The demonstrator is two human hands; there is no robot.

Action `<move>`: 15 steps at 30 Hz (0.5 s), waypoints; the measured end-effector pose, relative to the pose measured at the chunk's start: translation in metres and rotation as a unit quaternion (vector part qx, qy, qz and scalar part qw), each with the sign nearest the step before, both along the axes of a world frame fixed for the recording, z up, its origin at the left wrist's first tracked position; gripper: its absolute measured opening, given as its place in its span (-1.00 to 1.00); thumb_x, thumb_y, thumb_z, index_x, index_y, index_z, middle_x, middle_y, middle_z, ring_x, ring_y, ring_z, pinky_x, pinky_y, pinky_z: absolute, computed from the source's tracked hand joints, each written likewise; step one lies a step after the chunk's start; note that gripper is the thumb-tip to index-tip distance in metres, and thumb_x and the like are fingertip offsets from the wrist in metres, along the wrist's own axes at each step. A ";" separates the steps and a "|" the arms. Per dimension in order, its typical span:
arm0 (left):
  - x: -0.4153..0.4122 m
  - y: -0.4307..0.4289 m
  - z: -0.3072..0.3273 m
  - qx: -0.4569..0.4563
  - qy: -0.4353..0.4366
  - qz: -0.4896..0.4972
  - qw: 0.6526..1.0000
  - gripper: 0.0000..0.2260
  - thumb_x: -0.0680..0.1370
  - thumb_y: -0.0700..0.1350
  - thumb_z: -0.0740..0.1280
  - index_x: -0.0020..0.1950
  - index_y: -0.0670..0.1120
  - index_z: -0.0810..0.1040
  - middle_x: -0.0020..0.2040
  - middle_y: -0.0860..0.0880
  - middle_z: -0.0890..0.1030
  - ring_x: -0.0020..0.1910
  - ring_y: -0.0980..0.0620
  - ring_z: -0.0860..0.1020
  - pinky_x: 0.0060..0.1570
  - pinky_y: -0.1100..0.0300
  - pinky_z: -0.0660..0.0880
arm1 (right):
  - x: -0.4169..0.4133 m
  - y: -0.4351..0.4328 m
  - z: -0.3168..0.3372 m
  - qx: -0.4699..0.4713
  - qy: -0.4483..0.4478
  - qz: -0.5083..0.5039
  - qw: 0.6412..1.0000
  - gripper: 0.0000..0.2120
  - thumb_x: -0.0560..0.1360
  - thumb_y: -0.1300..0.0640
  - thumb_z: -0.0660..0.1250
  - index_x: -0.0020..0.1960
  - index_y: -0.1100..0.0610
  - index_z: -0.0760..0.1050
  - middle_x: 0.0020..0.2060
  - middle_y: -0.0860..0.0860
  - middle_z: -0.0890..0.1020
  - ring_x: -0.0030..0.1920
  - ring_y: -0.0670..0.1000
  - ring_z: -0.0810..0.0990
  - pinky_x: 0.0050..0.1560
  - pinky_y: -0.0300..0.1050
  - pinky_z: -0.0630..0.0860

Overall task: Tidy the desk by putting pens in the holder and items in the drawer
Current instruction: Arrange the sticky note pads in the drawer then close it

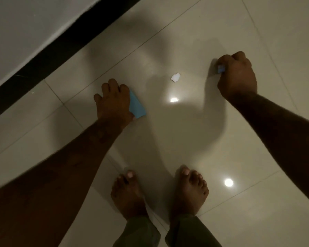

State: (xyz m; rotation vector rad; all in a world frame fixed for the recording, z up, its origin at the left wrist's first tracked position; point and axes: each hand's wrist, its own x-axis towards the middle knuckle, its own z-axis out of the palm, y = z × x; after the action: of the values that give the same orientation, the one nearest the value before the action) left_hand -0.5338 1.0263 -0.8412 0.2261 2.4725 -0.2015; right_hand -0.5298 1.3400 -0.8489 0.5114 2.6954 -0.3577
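Observation:
I look straight down at a glossy tiled floor [168, 139]. My left hand [112, 100] grips a light blue piece of paper [136, 105], whose lower right part sticks out past my thumb. Further right, my right hand [236, 75] is curled round a small blue scrap [221, 69]; only a corner of it shows between the fingers. A small white scrap of paper [175, 77] lies loose on the floor between my hands. No desk, pens, holder or drawer are in view.
My two bare feet [128, 195] [190, 191] stand at the bottom centre, with green trouser cuffs [137, 232] below them. A black skirting strip [61, 50] and a white wall [25, 32] run diagonally across the upper left. Ceiling lights reflect on the tiles.

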 end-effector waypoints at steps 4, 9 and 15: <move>0.004 -0.004 0.024 0.120 -0.039 0.073 0.989 -0.61 0.50 -0.08 0.41 0.26 -0.15 0.41 0.15 -0.23 0.55 0.13 -0.28 0.52 0.06 -0.07 0.45 | 0.012 -0.015 0.025 -0.035 0.015 -0.002 0.999 -0.70 0.61 0.19 0.23 0.33 0.10 0.48 0.21 0.19 0.50 0.16 0.27 0.54 0.07 0.14 0.56; 0.021 -0.001 0.084 0.292 -0.102 0.218 0.926 -0.72 0.53 -0.14 0.40 0.18 -0.09 0.42 0.03 -0.06 0.56 -0.02 -0.12 0.56 -0.16 0.02 0.53 | 0.044 -0.047 0.097 -0.147 0.048 -0.008 0.988 -0.67 0.59 0.08 0.26 0.35 0.00 0.48 0.14 0.13 0.59 0.09 0.22 0.59 0.09 0.09 0.54; 0.051 0.014 0.201 0.398 -0.164 0.353 0.831 -0.71 0.53 -0.16 0.43 0.19 -0.06 0.43 0.12 -0.06 0.52 -0.01 -0.07 0.60 -0.39 -0.15 0.64 | 0.086 -0.086 0.206 -0.312 0.049 -0.078 0.946 -0.69 0.56 0.19 0.30 0.28 0.01 0.54 0.09 0.04 0.61 -0.05 0.01 0.56 0.06 -0.13 0.48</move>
State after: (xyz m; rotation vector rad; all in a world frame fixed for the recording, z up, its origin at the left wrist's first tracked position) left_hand -0.4826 1.0402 -0.6400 -0.3041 1.9858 1.0999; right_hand -0.4441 1.2540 -0.6425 0.5164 2.4359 -1.2517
